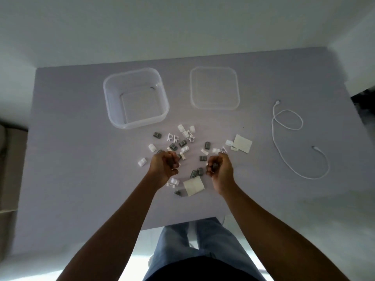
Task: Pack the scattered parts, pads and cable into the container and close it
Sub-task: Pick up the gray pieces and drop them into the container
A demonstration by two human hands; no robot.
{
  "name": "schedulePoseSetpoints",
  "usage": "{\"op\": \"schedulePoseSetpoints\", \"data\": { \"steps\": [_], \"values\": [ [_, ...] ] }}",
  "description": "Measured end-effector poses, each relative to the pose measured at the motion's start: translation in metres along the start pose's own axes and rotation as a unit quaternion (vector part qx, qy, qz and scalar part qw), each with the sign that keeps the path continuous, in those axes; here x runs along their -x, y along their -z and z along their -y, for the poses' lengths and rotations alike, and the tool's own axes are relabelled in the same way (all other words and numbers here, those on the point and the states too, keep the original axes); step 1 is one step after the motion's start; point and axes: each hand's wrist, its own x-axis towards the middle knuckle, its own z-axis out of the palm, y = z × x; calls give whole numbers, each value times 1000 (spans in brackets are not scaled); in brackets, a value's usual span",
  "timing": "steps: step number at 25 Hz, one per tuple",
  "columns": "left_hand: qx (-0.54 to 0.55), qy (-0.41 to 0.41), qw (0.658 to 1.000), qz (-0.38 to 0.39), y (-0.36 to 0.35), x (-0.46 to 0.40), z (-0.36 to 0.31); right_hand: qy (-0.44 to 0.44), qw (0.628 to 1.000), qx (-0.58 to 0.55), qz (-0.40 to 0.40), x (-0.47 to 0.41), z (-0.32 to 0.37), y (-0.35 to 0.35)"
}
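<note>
An open clear plastic container [109,102] stands at the back of the table, its clear lid [215,106] lying flat to its right. Several small grey and white parts [182,142] are scattered in front of them. One white pad [242,143] lies to the right of the parts and another white pad [193,186] lies between my wrists. A white cable [284,126] curls on the right. My left hand [163,167] is closed around small parts, and my right hand [220,169] is closed on grey parts, both just above the pile.
The grey table [71,159] ends in a near edge by my legs. A beige box [8,169] stands off the table's left side. White walls rise behind the table.
</note>
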Motion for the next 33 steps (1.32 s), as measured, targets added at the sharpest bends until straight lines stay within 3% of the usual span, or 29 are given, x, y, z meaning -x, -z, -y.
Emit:
{"op": "schedulePoseSetpoints", "data": {
  "steps": [2, 3, 4, 5, 6, 10, 16, 18, 19, 20, 22, 23, 25, 28, 31, 33],
  "values": [
    [-220, -62, 971, -70, -4, -9, 0, 87, 969, 227, -32, -6, -10, 7],
    [-363, -116, 918, -104, -5, -14, 1, 149, 925, 348, -41, -7, -15, 10],
    [-488, -175, 844, -135, -5, -19, 3, 199, 872, 447, -30, -7, -19, 12],
    [-558, -215, 786, -154, -4, -22, 5, 228, 822, 521, -8, -6, -22, 14],
    [-588, -231, 759, -160, -3, -22, 7, 241, 784, 572, 12, -8, -25, 17],
    [-634, -235, 722, -148, -3, -28, 14, 251, 703, 665, 30, -13, -32, 22],
    [-647, -251, 703, -157, -4, -50, 16, 286, 661, 693, 40, -19, -31, 25],
    [-641, -252, 708, -154, -4, -54, 11, 300, 686, 661, 40, -19, -31, 26],
    [-627, -237, 728, -147, -4, -55, 8, 299, 725, 620, 34, -18, -31, 26],
    [-594, -211, 764, -137, -4, -56, 5, 274, 785, 555, 24, -16, -28, 25],
    [-423, -121, 892, -99, -5, -53, -1, 145, 935, 324, 17, -13, -16, 26],
    [-312, -71, 945, -67, -7, -47, -4, 68, 977, 199, 34, -10, -9, 28],
    [-143, -9, 990, 15, -11, -35, -11, -37, 996, 19, 83, -2, 3, 31],
    [-60, 22, 988, 138, -19, -19, -19, -106, 980, -97, 137, 4, 15, 34],
    [-40, 26, 985, 167, -24, -12, -22, -107, 980, -84, 146, 5, 24, 26],
    [-7, 24, 991, 131, -26, -13, -24, -52, 994, 42, 83, -1, 24, 17]
  ]
}}
